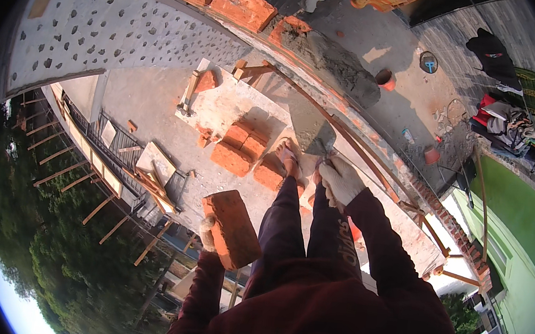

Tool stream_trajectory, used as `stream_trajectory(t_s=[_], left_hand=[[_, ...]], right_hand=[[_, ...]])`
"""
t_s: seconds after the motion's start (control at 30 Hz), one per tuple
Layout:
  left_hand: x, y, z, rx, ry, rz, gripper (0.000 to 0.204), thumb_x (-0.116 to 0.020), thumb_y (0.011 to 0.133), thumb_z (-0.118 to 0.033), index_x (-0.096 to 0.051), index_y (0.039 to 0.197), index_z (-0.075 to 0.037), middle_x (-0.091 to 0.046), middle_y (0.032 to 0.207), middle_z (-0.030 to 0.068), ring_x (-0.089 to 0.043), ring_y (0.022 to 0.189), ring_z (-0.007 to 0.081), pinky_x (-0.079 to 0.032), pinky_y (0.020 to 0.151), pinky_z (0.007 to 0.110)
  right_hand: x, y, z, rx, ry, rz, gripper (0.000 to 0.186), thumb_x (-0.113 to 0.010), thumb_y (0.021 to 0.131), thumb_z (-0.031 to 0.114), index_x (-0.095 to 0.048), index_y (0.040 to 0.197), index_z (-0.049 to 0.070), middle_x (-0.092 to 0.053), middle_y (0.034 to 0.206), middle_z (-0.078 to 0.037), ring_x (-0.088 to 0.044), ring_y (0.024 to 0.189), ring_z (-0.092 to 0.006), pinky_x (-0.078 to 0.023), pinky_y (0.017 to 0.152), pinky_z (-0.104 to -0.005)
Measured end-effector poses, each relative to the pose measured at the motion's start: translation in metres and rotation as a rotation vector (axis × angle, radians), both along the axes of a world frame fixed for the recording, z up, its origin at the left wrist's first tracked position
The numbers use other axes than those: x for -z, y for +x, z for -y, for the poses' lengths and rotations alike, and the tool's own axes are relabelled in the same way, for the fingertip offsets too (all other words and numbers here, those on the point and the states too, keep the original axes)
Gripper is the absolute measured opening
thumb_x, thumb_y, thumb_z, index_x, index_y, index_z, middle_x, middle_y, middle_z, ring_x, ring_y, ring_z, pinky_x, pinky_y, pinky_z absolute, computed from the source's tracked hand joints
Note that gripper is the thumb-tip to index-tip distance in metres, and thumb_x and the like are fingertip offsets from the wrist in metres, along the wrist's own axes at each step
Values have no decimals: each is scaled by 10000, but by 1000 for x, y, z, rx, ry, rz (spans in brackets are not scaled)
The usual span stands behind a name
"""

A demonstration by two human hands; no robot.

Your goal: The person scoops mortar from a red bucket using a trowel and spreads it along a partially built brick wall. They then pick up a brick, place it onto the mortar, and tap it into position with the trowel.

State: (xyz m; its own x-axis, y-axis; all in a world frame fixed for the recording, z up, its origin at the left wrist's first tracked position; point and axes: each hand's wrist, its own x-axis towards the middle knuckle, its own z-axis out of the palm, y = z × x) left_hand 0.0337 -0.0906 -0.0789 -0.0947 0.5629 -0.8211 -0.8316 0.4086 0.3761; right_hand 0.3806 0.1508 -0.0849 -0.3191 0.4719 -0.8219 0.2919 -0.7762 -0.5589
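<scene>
My left hand [207, 234], in a pale work glove, grips an orange-red brick [232, 228] raised beside my left leg. My gloved right hand [342, 181] is closed round the handle of a trowel [311, 130]; its grey blade points away from me, near the brick wall. Wet grey mortar [343, 64] is spread along the top of that wall. Farther left on the same wall sit laid bricks [243, 8]. By my bare feet, several loose bricks [232, 158] are grouped on the pale platform [221, 107].
A hammer-like tool [190, 91] and a broken brick piece [207, 81] lie at the platform's far left corner. Timber rails [355, 143] run along the wall. Beyond it stand a reddish bucket [386, 80] and a clothes pile [509, 124]. Wooden boards [157, 165] lie lower left.
</scene>
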Motion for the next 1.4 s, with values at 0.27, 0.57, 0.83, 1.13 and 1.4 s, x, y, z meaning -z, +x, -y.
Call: stream_trajectory(t_s=[0.27,0.57,0.83,1.13,1.4], left_hand=[[-5,-5,16,-66,-53,23,743,-763,814,-382,-535,1420,-18,-647,1327,186,-654,1136,386,-531,1019,529],[-5,-14,21,-174,-37,95,708,-772,827,-372,-556,1402,-21,-660,1315,189,-665,1125,385,-547,998,521],[18,-37,43,-173,-65,51,844,-721,832,-516,-489,1459,-1,-592,1388,249,-627,1204,442,-511,1042,595],[8,-37,49,-270,-49,137,831,-752,807,-445,-487,1468,-18,-591,1391,245,-618,1201,452,-502,1037,605],[6,-33,35,-234,43,190,903,-702,835,-516,-423,1512,12,-527,1452,286,-563,1280,490,-444,1090,643]], right_hand=[[105,-203,-101,567,-96,-275,294,-563,1047,348,-554,1070,55,-550,672,-49,-541,453,-168,-466,395,-380],[130,-256,-118,1057,-74,-345,350,-604,1026,383,-545,987,39,-550,667,-56,-511,435,-181,-444,381,-350],[180,-294,-123,1012,213,170,455,-514,1040,428,-578,1058,-22,-684,939,-237,-699,838,-376,-558,737,-459],[171,-291,-95,747,456,474,319,-561,1048,311,-528,1164,15,-636,916,-153,-647,718,-316,-554,626,-432],[209,-231,-63,542,614,481,231,-551,1051,263,-512,1172,70,-636,827,-94,-627,571,-231,-510,445,-356]])
